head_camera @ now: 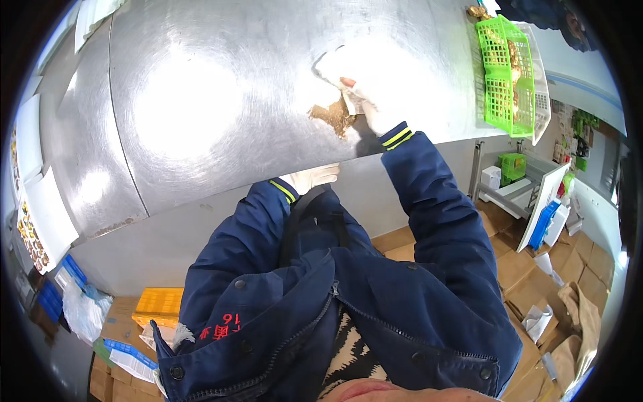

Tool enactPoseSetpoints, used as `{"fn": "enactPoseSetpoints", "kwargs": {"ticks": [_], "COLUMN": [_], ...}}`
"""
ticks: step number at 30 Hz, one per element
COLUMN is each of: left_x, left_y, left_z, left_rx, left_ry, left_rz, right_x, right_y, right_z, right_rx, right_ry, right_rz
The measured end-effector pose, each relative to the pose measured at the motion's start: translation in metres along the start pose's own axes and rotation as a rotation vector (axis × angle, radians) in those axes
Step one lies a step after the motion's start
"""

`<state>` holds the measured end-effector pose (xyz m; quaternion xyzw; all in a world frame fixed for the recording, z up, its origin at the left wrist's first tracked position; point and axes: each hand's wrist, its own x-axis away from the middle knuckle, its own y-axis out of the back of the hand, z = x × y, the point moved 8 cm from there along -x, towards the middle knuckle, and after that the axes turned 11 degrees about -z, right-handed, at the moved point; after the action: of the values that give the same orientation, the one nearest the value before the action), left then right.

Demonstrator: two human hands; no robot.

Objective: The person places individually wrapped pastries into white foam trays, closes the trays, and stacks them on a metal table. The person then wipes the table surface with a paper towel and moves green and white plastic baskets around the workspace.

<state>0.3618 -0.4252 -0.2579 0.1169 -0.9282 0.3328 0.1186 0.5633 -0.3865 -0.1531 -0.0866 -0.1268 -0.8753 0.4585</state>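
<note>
My right hand (370,111), in a white glove with one fingertip bare, grips a white cloth or paper (352,102) on the stainless steel table (271,30). Glare hides part of the hand and of what it holds. Right beside the cloth lies a patch of brown crumbs (332,118), spread thinly on the metal. My left hand (315,178), also white-gloved, is just below the table's near edge, in front of my body. Its fingers stretch to the right, and nothing shows in them.
A green plastic basket (508,80) with brown and yellowish pieces stands at the table's right end, before a white one. A person's dark sleeve (547,17) is beyond. White trays (52,221) line the left. Flattened cardboard (532,271) and a yellow crate (158,304) are below.
</note>
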Motion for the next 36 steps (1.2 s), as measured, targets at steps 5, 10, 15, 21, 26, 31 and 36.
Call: {"fn": "enactPoseSetpoints", "kwargs": {"ticks": [5,10,15,21,26,31,36], "left_x": [0.003,0.016,0.028,0.056,0.054,0.068,0.106], "left_y": [0.001,-0.010,0.003,0.025,0.052,0.056,0.080], "left_z": [0.001,-0.017,-0.024,-0.062,0.017,0.023,0.005], "left_rx": [-0.030,0.253,1.177,0.152,1.415,1.546,0.987], "left_ry": [-0.068,0.134,-0.056,-0.266,0.291,0.313,0.118], "left_rz": [0.081,-0.194,-0.321,-0.399,-0.468,-0.560,-0.972], "right_x": [0.046,0.095,0.134,0.143,0.055,0.041,0.110], "right_y": [-0.055,-0.078,-0.109,-0.100,0.062,-0.017,-0.174], "right_z": [0.008,0.005,0.027,0.049,0.050,-0.018,0.016], "right_rx": [-0.089,0.331,-0.357,0.098,-0.205,-0.220,0.238], "right_ry": [-0.247,0.271,0.077,0.258,0.011,0.083,0.243], "right_rz": [0.058,0.014,-0.020,0.143,-0.619,-0.259,0.093]}}
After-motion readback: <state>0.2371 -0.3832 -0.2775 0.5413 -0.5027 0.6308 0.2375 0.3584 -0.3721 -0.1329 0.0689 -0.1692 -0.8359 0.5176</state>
